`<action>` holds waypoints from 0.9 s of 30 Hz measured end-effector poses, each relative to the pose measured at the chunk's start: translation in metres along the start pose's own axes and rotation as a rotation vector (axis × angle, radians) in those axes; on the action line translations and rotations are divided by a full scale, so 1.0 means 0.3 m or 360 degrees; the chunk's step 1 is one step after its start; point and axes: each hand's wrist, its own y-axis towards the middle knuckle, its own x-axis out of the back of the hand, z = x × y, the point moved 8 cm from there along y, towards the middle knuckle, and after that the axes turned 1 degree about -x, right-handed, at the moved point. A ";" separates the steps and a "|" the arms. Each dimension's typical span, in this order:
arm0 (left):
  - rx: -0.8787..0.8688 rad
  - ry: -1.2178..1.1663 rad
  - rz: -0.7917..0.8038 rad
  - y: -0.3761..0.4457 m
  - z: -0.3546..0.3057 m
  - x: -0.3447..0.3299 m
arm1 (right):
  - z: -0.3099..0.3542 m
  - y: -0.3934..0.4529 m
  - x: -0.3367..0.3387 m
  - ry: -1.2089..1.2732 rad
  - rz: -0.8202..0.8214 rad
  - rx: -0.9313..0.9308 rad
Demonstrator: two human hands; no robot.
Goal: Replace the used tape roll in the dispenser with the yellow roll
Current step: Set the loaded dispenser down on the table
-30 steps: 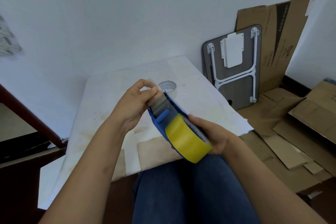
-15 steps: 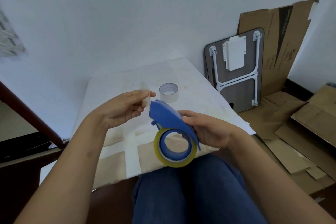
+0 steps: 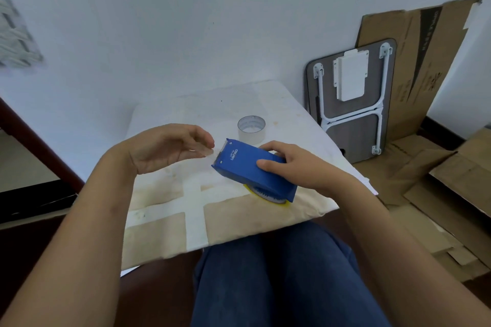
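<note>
My right hand (image 3: pixel 295 164) grips the blue tape dispenser (image 3: pixel 252 170) from above, over the low table (image 3: pixel 186 202). The yellow roll (image 3: pixel 265 195) sits inside the dispenser; only its lower edge shows beneath the blue body. The dispenser's toothed cutter points left toward my left hand (image 3: pixel 167 147). That hand is held just left of the cutter, its fingers pinched on a small clear strip of tape (image 3: pixel 204 152). The used roll (image 3: pixel 251 129), an almost bare whitish core, stands on the table behind the dispenser.
The table has a stained white cloth with tan patches. A folded small table (image 3: pixel 350 103) and flattened cardboard (image 3: pixel 414 61) lean on the wall at right. More cardboard (image 3: pixel 438 194) lies on the floor. My legs in blue jeans (image 3: pixel 279 273) are below the table edge.
My right hand turned the dispenser from showing the roll's open side to flat side up and lowered it toward the table. My left hand came away from the cutter with the tape strip.
</note>
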 end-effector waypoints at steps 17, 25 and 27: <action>-0.0052 0.1217 -0.0961 0.025 -0.001 0.107 | 0.047 0.104 -0.036 -0.0536 -0.0401 0.0348; -0.0146 0.0915 -0.1338 0.027 0.079 0.210 | 0.087 0.280 -0.078 -0.0717 -0.0572 0.0413; -0.0174 0.0878 -0.1494 0.024 0.097 0.238 | 0.123 0.330 -0.114 -0.0752 -0.0584 0.0485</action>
